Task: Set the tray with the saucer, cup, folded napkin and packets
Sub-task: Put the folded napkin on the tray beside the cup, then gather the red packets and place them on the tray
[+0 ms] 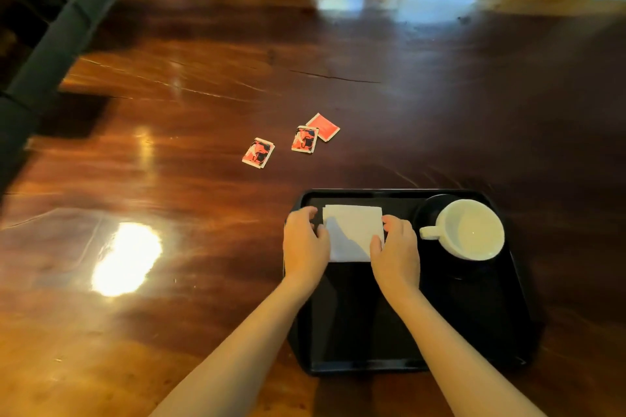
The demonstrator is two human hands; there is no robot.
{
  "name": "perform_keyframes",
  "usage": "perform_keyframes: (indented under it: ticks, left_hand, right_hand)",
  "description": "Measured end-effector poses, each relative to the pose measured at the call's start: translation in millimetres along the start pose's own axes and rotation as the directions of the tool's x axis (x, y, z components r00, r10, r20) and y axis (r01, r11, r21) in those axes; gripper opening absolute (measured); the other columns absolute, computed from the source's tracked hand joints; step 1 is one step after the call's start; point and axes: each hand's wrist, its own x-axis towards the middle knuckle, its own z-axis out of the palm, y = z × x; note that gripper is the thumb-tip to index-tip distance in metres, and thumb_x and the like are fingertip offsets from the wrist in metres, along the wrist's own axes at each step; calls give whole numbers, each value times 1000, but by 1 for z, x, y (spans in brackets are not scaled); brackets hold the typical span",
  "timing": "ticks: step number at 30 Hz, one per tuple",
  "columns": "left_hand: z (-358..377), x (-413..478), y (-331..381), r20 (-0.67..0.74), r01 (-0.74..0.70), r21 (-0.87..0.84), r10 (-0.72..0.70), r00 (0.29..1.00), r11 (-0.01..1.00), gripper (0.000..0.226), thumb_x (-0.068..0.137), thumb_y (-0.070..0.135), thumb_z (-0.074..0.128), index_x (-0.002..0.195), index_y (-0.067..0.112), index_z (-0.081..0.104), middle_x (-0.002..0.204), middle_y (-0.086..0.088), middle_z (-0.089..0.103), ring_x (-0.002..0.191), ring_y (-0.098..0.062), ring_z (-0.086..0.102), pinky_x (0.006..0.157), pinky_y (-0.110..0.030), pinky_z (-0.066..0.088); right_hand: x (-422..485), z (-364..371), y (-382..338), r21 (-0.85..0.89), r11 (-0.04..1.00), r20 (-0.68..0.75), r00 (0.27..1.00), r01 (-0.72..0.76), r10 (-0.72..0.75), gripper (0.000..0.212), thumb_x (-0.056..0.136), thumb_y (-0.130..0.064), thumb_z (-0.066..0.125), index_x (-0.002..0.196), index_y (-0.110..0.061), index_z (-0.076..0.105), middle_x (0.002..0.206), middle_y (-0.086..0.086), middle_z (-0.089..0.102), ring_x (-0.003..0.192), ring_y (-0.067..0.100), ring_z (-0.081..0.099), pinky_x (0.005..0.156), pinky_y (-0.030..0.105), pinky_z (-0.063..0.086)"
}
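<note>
left hand [305, 240], right hand [394, 247] flank napkin [352, 230] | tray [474, 332] | three packets [259, 152] beyond

The table [203, 95] is showing as dark reddish wood under a glossy varnish — window light is glaring off it in bright patches, and fine cracks are running along the grain. The tray [474, 315] is looking like smooth black plastic with a soft sheen. The napkin [354, 230] is reading as matt white paper or cloth — which one is unclear. The cup [471, 230] is gleaming like glazed white ceramic, and the three packets [304, 139] are looking like printed red paper.
</note>
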Motion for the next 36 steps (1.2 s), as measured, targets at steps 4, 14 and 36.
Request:
perform_keyframes:
  ticks: [4, 14, 36]
  left_hand:
    - [-38, 48, 10, -122, 40, 14, -38, 992, 999, 34, 90, 10, 54, 124, 11, 54, 124, -5, 54, 111, -17, 54, 85, -20, 39]
    - [-76, 162, -7, -199, 204, 201, -164, 966, 958, 38, 86, 17, 57, 124, 9, 55, 121, -13, 61, 114, -30, 53, 93, -40, 44]
    - [-57, 201, -27, -62, 182, -114, -190, 980, 977, 34, 86, 8, 60, 118, 16, 57, 121, -8, 57, 108, -22, 56, 91, -29, 45]
  right_hand:
    - [32, -2, -26, 42, 978, 66, 976, 203, -206, 29, 92, -14, 53, 121, -12, 53, 120, 5, 54, 108, 16, 52, 79, 19, 38]
    - [138, 36, -119, -216, 853, 247, 872, 476, -424, 39, 94, -35, 49, 127, -14, 53, 127, 6, 56, 115, 21, 49, 92, 33, 45]
    - [195, 71, -144, 47, 939, 384, 862, 340, -331, 29, 91, -17, 58, 118, -18, 48, 117, 5, 60, 101, 18, 62, 70, 26, 51]
